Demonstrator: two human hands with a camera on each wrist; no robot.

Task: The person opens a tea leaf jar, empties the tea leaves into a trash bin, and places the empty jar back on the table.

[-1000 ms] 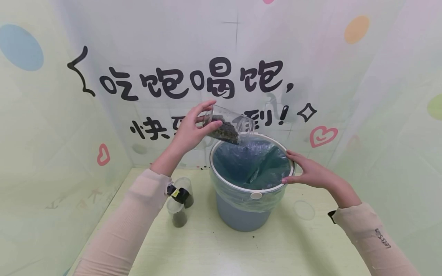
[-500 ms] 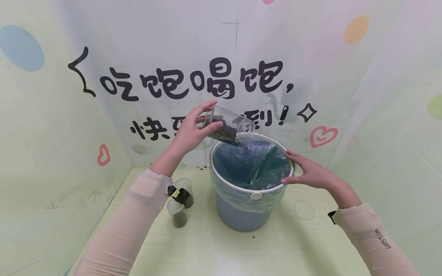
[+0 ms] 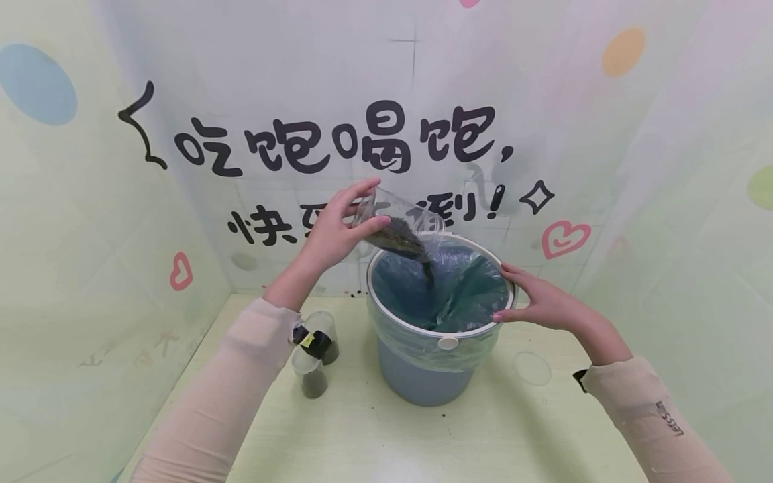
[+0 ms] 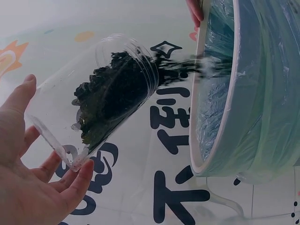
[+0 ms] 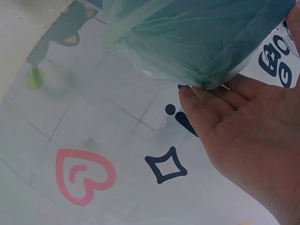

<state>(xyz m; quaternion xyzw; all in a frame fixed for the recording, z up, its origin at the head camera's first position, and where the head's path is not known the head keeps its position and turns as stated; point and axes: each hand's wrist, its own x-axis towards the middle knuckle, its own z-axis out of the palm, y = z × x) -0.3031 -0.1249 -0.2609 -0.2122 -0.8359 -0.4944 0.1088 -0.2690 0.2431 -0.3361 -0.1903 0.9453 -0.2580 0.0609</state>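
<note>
My left hand [image 3: 338, 225] holds a clear plastic jar [image 4: 61, 70] by its base end, thumb on one side and fingers on the other. The jar is tipped mouth-down to the right, over a blue bin [image 3: 425, 386] lined with a thin clear bag [image 3: 483, 355]. Dark, crumbly stuff like soil [image 4: 112, 89] lies along the jar's lower wall, and a stream of it falls into the bin. My right hand [image 3: 549, 302] is spread at the bin's right side, thumb and fingertips touching the pale rim [image 3: 395, 323]. In the right wrist view its fairly straight fingers [image 5: 201, 110] meet the bag.
Two more clear jars with dark contents, a front one [image 3: 311, 379] and a rear one [image 3: 326, 325], stand left of the bin, close beneath my left wrist. Small dark crumbs dot the pale table [image 3: 338, 443]. A printed cloth wall [image 3: 314, 60] rises behind.
The jar has tilted slightly further down. Dark stuff now pours from its mouth in a visible stream, and the heap inside has slid towards the opening. My right hand stays in place.
</note>
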